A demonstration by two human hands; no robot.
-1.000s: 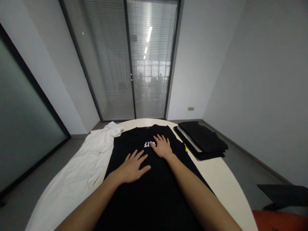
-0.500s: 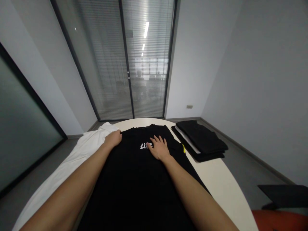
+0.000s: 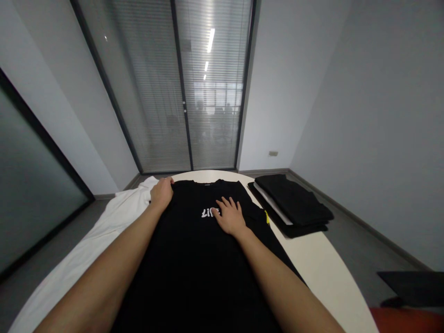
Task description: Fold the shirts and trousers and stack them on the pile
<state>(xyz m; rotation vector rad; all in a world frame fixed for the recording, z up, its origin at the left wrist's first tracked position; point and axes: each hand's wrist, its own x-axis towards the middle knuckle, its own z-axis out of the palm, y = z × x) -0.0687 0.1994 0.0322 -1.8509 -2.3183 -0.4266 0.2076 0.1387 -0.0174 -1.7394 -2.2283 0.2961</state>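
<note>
Nearest us, a black T-shirt (image 3: 201,268) lies spread along the pale table (image 3: 324,261), collar toward the far edge, hem out of view. Hands well apart. The right hand (image 3: 230,216) rests flat on the chest, fingers fanned, partly covering some white lettering (image 3: 206,212). The left hand (image 3: 161,193) curls at the left shoulder; we cannot tell whether it pinches the fabric.

Our worry: a tug at that shoulder against the flat palm could ruck the chest or skew the shirt. White cloth (image 3: 104,231) lies right alongside (the left forearm crosses over part of it), so we judge a loose grab could drag both.

Surface: smooth, with a curved rim. Off its right side, an orange-red seat (image 3: 405,320), cut by the frame. Farther along, folded dark clothes (image 3: 294,199) sit near the right edge. Beyond: grey floor (image 3: 350,231), plain wall (image 3: 378,115), glass door (image 3: 215,125) with blinds, strip lights glowing through.
</note>
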